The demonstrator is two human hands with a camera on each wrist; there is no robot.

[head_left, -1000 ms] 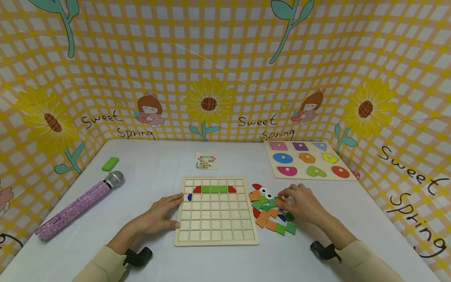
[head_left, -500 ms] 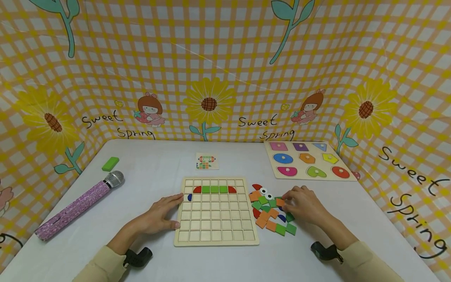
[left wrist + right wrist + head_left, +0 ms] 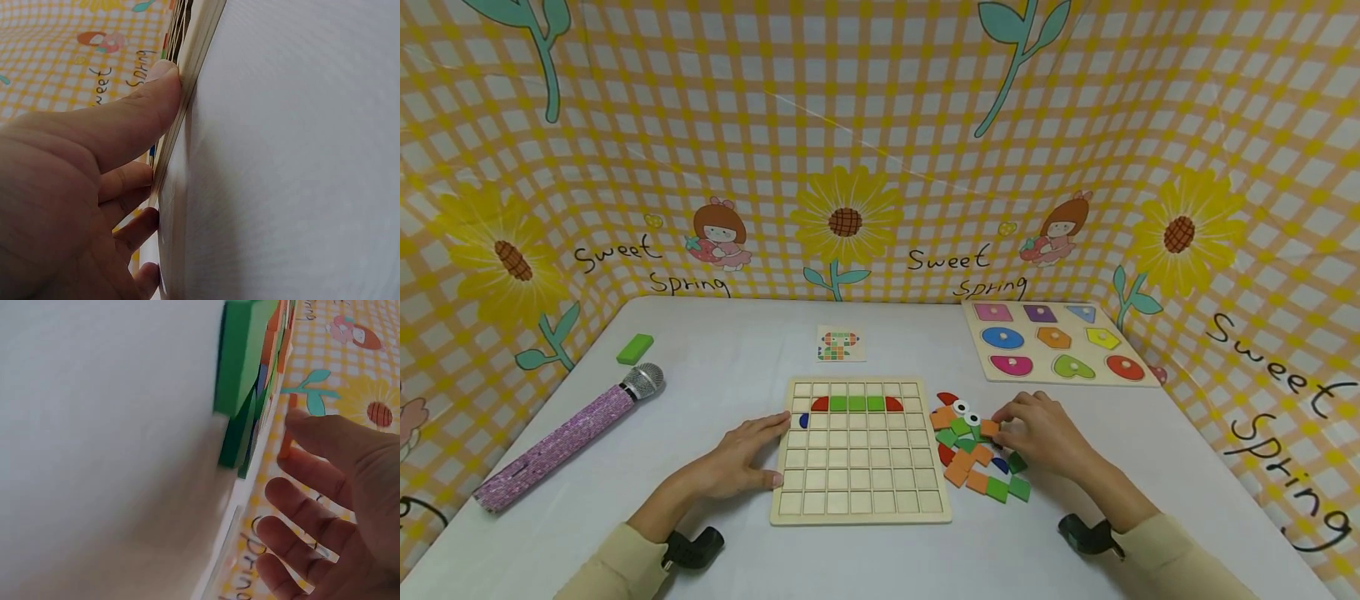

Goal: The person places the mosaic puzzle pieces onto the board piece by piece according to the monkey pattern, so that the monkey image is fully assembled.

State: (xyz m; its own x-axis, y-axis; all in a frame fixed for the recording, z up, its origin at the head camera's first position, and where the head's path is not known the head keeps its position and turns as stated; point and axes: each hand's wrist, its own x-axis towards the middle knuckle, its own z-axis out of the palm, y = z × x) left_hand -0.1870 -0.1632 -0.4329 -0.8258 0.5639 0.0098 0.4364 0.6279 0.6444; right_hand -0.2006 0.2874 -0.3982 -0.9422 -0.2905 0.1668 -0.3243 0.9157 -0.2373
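A wooden grid board [image 3: 861, 492] lies flat in the middle of the table. Along one row sit several green squares [image 3: 857, 403] between two red quarter-round tiles, with a blue half-round tile [image 3: 804, 421] lower left. My left hand [image 3: 733, 462] rests on the board's left edge, thumb and fingers extended; the left wrist view shows the thumb [image 3: 140, 115] against the rim. To the right, over a pile of coloured tiles [image 3: 977, 457], my right hand [image 3: 1048, 433] pinches an orange square tile [image 3: 289, 428] between thumb and index finger. The other fingers are loosely bent.
Behind the board lies a small pattern card [image 3: 841, 343]. A knobbed shape puzzle [image 3: 1056, 340] sits at the back right. At the left are a glittery microphone [image 3: 568, 442] and a green block [image 3: 636, 349]. Patterned cloth [image 3: 880, 100] walls the table's back and sides.
At the pile, my right hand has shifted slightly, first right and then back left, and the orange tile now sits a little further left. The left hand and board stay put.
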